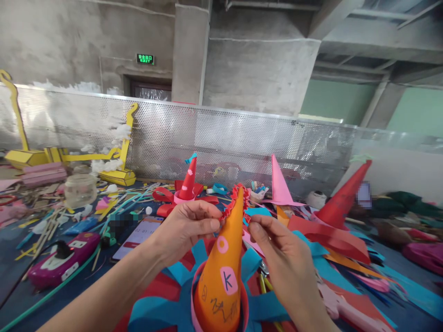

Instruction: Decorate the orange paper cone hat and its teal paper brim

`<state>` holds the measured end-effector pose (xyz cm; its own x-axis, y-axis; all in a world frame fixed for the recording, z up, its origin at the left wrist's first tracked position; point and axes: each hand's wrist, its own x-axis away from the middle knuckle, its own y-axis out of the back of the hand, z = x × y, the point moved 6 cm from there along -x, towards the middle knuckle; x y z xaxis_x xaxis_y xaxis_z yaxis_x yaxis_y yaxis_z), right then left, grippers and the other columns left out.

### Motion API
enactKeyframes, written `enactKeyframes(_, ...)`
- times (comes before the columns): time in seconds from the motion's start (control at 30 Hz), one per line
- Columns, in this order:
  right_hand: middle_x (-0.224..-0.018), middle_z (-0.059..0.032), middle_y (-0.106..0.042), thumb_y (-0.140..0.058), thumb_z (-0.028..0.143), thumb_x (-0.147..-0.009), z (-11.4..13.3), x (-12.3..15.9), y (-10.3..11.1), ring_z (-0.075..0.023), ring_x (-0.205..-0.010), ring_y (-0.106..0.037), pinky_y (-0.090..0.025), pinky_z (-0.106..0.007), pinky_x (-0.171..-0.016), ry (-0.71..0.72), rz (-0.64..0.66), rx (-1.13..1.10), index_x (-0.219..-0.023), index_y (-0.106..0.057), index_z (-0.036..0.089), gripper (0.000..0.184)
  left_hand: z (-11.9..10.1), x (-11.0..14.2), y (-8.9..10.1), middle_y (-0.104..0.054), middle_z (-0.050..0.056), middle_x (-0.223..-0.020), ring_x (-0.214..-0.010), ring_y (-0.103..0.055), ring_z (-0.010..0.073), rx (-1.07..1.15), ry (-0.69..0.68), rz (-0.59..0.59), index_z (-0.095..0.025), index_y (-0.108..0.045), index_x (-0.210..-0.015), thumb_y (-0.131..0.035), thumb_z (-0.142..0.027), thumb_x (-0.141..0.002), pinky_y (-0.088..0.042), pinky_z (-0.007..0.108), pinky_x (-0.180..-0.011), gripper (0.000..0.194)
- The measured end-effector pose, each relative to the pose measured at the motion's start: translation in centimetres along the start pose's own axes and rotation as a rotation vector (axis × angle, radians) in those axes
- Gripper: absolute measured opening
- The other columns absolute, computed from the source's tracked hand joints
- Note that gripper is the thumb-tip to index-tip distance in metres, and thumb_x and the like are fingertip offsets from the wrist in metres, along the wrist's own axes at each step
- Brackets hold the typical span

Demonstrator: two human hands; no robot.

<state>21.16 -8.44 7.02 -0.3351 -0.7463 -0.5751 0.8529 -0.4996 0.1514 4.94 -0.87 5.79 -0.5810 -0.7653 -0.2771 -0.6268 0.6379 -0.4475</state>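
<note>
Directly before me stands an orange paper cone hat [230, 258] with pink patches, one marked K, and black scribbles. Its base sits in a pink ring with blue and red paper strips [152, 313] fanning out. Behind the cone's tip runs a ruffled red paper strip [241, 191]. My left hand [187, 223] pinches the left end of that strip beside the cone. On the other side my right hand [277, 249] has thumb and fingertips pressed together near the strip's right end; a small bit of red and blue paper shows at the fingertips.
A red cone hat [188, 182], a pink cone [279, 182] and a larger red cone [346, 196] stand behind. Left lie a phone [136, 237], a purple power strip [65, 260] and a clear jar [80, 190]. A pink glue gun [341, 304] lies right. Perforated metal panels [235, 133] close off the back.
</note>
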Motion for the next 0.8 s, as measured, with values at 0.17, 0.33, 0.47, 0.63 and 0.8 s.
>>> enactKeyframes(0.17, -0.077, -0.0019, -0.071, -0.063, 0.048, -0.086, -0.2, -0.1, -0.3, -0.0172, -0.071, -0.066, -0.056, -0.024, -0.063, 0.007, 0.046, 0.009, -0.086, -0.07, 0.023, 0.026, 0.0, -0.1, 0.0, -0.069, -0.003, -0.064, -0.059, -0.06, 0.0054, -0.024, -0.03, -0.002, -0.018, -0.075, -0.071, -0.09, -0.019, -0.06, -0.047, 0.017, -0.062, 0.019)
enactKeyframes(0.33, -0.075, -0.0008, -0.067, -0.059, 0.047, -0.09, -0.2, 0.1, -0.3, -0.0149, -0.067, -0.062, -0.053, -0.021, -0.059, 0.026, 0.061, 0.048, -0.087, -0.067, 0.022, 0.026, -0.1, -0.1, 0.0, -0.07, -0.003, -0.067, -0.059, -0.06, 0.0058, -0.061, -0.083, -0.01, -0.018, -0.075, -0.073, -0.087, -0.019, -0.063, -0.048, 0.018, -0.062, 0.016)
enactKeyframes(0.47, -0.07, -0.0001, -0.063, -0.058, 0.046, -0.09, 0.2, 0.1, -0.5, -0.0142, -0.06, -0.058, -0.05, -0.021, -0.052, 0.037, 0.055, 0.057, -0.086, -0.065, 0.022, 0.025, -0.2, 0.0, 0.1, -0.07, -0.001, -0.069, -0.063, -0.062, 0.0088, -0.12, -0.11, -0.064, -0.017, -0.073, -0.073, -0.085, -0.02, -0.065, -0.05, 0.021, -0.064, 0.015)
enactKeyframes(0.63, -0.066, 0.0004, -0.062, -0.057, 0.044, -0.09, 0.7, 0.1, -0.6, -0.0141, -0.056, -0.057, -0.049, -0.022, -0.049, 0.074, 0.015, 0.092, -0.083, -0.064, 0.022, 0.024, -0.2, 0.0, -0.1, -0.07, -0.002, -0.069, -0.063, -0.062, 0.0079, -0.133, -0.132, -0.068, -0.017, -0.071, -0.073, -0.083, -0.02, -0.068, -0.049, 0.019, -0.063, 0.013)
enactKeyframes(0.8, -0.076, -0.0015, -0.07, -0.058, 0.042, -0.089, 0.6, 0.5, 0.4, -0.0157, -0.063, -0.063, -0.056, -0.025, -0.061, 0.127, -0.055, 0.133, -0.094, -0.072, 0.024, 0.023, -0.3, 0.4, -0.1, -0.07, -0.004, -0.071, -0.065, -0.062, 0.0049, -0.104, -0.153, -0.057, -0.019, -0.073, -0.081, -0.082, -0.018, -0.071, -0.048, 0.015, -0.064, 0.014)
